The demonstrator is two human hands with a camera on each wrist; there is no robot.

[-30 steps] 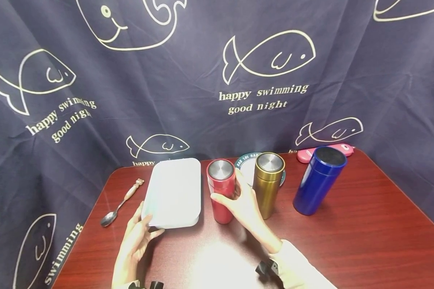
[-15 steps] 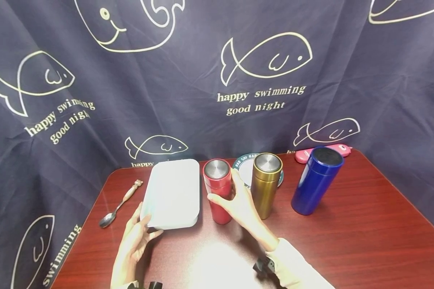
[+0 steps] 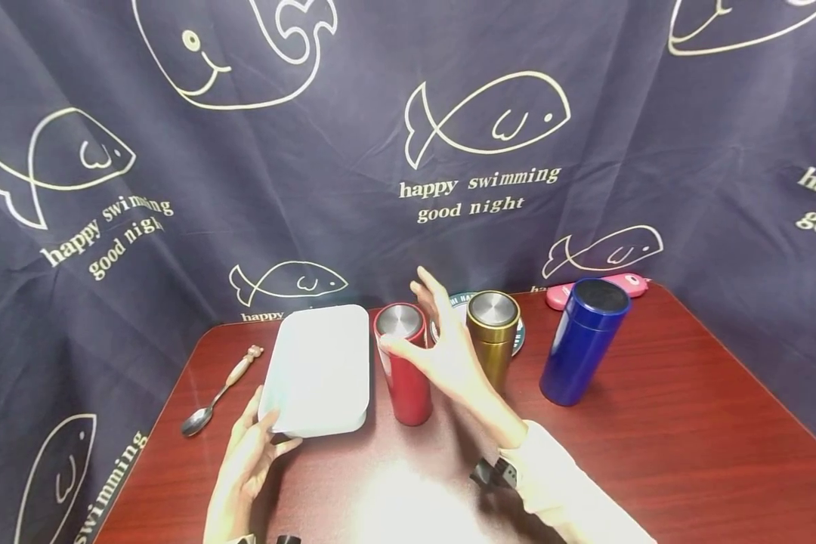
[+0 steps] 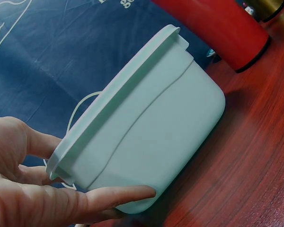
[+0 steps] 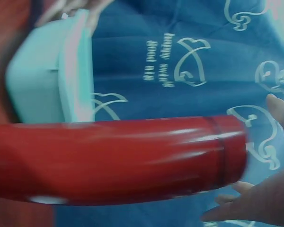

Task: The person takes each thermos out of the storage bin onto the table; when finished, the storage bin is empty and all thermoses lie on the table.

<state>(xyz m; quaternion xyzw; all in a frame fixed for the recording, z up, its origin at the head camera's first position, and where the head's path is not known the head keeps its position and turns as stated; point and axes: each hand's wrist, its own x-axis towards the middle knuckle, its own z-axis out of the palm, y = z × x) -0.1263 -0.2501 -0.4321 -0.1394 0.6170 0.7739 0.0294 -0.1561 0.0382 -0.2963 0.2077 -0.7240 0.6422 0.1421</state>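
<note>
A red thermos flask (image 3: 409, 393) with a silver lid stands upright mid-table. My right hand (image 3: 450, 361) is spread around its upper part, thumb in front of the lid's near side and fingers raised behind. In the right wrist view, a gap shows between that hand (image 5: 262, 198) and the flask's top (image 5: 234, 151). Left of the flask sits a pale green lidded plastic box (image 3: 319, 370). My left hand (image 3: 245, 453) holds its near-left corner. The left wrist view shows the thumb along the box wall (image 4: 151, 127) and the other fingers partly hidden behind the rim.
A gold thermos (image 3: 493, 340) stands right of the red one, before a white plate with a green lettered rim (image 3: 519, 340). Farther right is a blue thermos (image 3: 581, 347), with a pink case (image 3: 625, 283) behind it. A spoon (image 3: 226, 387) lies left of the box.
My right hand has let go of the red flask and risen toward its lid, fingers spreading. The left hand stays at the box corner. The head view has shifted slightly.
</note>
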